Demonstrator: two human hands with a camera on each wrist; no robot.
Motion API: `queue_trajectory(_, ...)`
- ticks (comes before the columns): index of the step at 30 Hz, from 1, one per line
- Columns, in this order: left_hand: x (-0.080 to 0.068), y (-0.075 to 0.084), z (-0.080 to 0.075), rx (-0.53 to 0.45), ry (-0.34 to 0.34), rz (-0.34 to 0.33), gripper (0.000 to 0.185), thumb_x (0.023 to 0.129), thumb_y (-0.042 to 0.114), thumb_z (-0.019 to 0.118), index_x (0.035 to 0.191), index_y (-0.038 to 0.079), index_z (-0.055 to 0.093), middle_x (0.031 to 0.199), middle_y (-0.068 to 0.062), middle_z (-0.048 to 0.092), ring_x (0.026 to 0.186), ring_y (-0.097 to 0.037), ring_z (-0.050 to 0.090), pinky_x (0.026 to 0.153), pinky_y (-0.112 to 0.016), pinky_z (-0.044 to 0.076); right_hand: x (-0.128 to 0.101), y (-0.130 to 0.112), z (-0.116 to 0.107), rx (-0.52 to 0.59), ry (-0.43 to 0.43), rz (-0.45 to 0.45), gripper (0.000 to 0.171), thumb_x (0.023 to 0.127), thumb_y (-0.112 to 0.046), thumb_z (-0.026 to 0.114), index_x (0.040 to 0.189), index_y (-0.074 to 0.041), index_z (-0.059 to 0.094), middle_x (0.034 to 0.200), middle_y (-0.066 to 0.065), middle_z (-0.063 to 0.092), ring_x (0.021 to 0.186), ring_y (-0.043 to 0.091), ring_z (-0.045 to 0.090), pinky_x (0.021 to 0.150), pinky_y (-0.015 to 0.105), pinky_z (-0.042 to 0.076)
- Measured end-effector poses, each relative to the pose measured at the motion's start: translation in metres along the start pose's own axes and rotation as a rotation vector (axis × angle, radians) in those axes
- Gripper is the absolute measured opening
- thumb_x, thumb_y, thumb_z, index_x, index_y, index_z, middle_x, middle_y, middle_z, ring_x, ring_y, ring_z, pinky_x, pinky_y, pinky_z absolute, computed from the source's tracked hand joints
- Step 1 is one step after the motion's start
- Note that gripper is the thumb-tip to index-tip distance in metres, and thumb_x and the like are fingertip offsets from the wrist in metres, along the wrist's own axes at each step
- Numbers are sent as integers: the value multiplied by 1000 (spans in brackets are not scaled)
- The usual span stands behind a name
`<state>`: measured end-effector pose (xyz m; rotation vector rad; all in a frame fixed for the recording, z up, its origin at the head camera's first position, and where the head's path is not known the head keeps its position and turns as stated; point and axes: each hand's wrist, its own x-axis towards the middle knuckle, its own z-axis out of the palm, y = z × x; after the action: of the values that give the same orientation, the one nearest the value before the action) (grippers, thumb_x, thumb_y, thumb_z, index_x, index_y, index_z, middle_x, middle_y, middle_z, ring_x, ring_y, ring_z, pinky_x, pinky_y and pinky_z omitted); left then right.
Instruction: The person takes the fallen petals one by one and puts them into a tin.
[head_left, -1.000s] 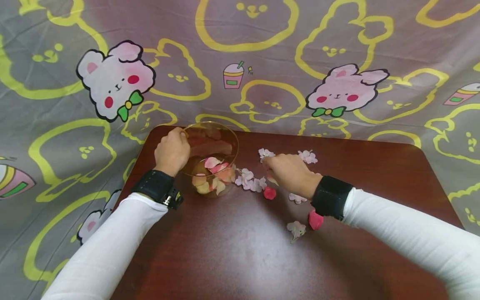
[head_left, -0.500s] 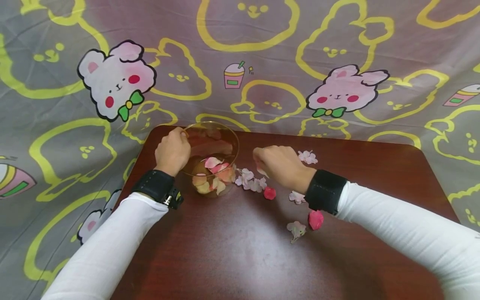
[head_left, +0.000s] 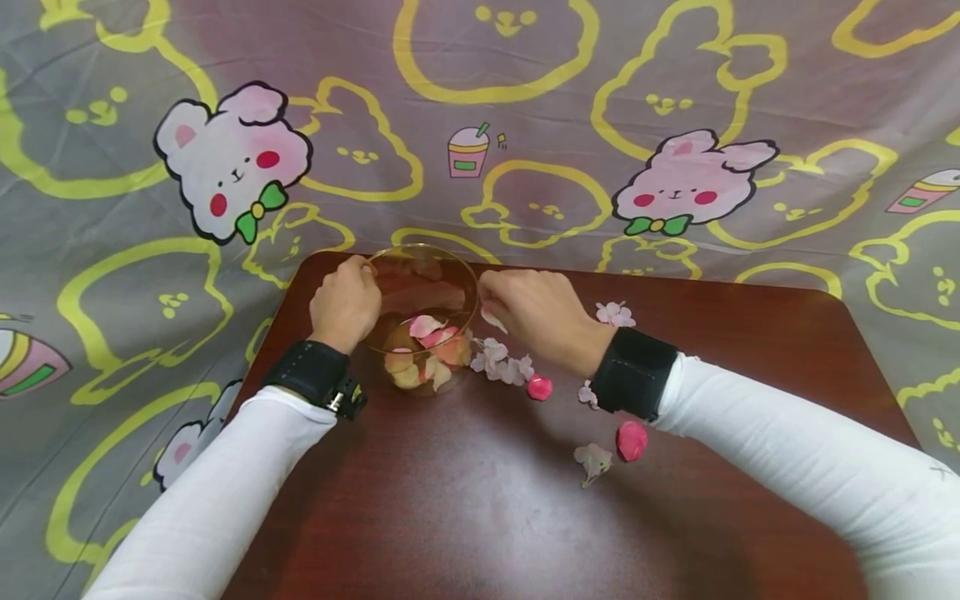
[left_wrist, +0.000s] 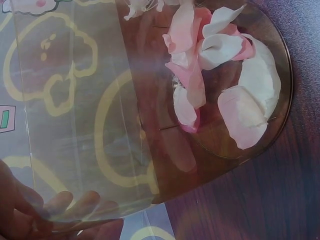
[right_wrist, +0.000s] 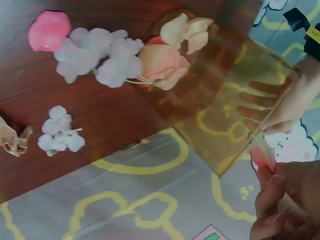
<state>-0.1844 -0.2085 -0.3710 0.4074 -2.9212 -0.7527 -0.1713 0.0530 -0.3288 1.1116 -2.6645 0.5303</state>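
My left hand (head_left: pixel 345 304) grips the near-left rim of an amber, see-through glass bowl (head_left: pixel 420 287) that stands on the table. Several pink, cream and peach petals (left_wrist: pixel 187 60) lie at its bottom. My right hand (head_left: pixel 540 317) pinches a petal (right_wrist: pixel 263 154), pink-red at one end and pale at the other, between thumb and fingertips. It is just right of the bowl's rim, at about rim height. Beneath that hand lies a small pale flower (right_wrist: pixel 61 131), hidden in the head view. A cluster of pale pink flowers (head_left: pixel 502 362) lies against the bowl's right side.
Loose on the brown table (head_left: pixel 450 500) lie a red petal (head_left: pixel 539 387), a larger pink-red petal (head_left: pixel 632 440), a pale flower with a stem (head_left: pixel 592 460) and another pale flower (head_left: pixel 615 313) further back. A patterned cloth (head_left: pixel 525 200) hangs behind the table.
My right hand has risen from among the scattered flowers and moved left to the bowl's rim, carrying the petal. The left hand and bowl have stayed in place.
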Motion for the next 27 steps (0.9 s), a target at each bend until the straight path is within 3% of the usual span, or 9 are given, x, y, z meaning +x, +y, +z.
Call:
queue_trajectory(15, 0, 0, 0, 9, -2, -8, 41, 109, 25, 29, 127, 3, 59, 127, -28, 65, 116, -51, 62, 93, -64, 48, 25, -19, -3, 65, 43, -25, 9, 99, -22, 67, 99, -14, 69, 74, -2, 61, 64, 13, 55, 60, 30, 40)
queue_trajectory(17, 0, 0, 0, 4, -3, -9, 41, 109, 25, 28, 127, 4, 59, 127, -28, 65, 116, -51, 62, 93, -64, 48, 28, -20, -3, 48, -3, -9, 14, 98, -26, 68, 106, -15, 69, 77, -3, 62, 66, 13, 55, 60, 29, 40)
queue_trajectory(22, -1, 0, 1, -9, 0, -2, 39, 109, 24, 30, 124, 4, 60, 125, -27, 67, 114, -50, 63, 91, -64, 49, 31, -20, 0, -64, -191, 25, 54, 95, -44, 69, 140, -17, 56, 80, -4, 62, 68, 14, 57, 53, 27, 36)
queue_trajectory(27, -1, 0, 0, -13, 2, -1, 40, 109, 24, 29, 124, 4, 60, 125, -26, 67, 114, -50, 63, 91, -64, 49, 29, -17, 1, -110, -245, 36, 60, 94, -51, 66, 142, -17, 54, 86, -4, 63, 73, 15, 58, 54, 29, 37)
